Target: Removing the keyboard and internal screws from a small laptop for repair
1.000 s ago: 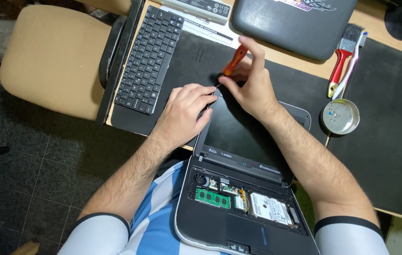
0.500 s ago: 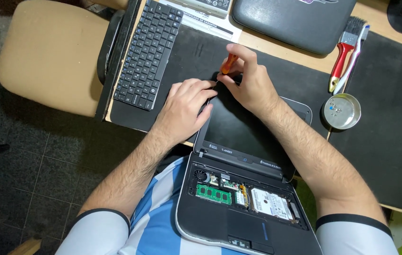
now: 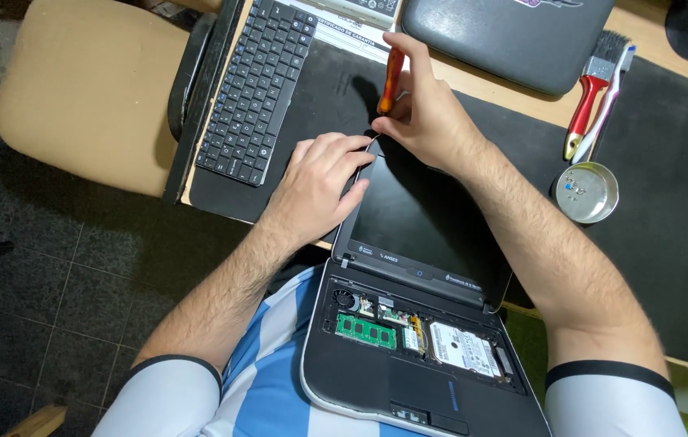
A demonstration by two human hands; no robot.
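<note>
A dark laptop (image 3: pixel 408 218) lies opened flat on my lap and the desk edge, its base (image 3: pixel 376 380) without a keyboard, showing a green memory board and a hard drive. My left hand (image 3: pixel 315 190) rests on the screen's top left corner, fingers pressing the bezel. My right hand (image 3: pixel 429 117) grips an orange-handled screwdriver (image 3: pixel 392 77) held upright, its tip down at that same screen corner.
A loose black keyboard (image 3: pixel 259 85) lies on the black desk mat at left. A second closed grey laptop (image 3: pixel 514 36) sits at the back. A red-handled brush (image 3: pixel 590 101) and a small round metal dish (image 3: pixel 586 193) with screws lie at right. A tan chair (image 3: pixel 85 89) stands left.
My right hand has tilted the screwdriver up from a slant to nearly vertical at the screen corner. My left hand stays on the bezel.
</note>
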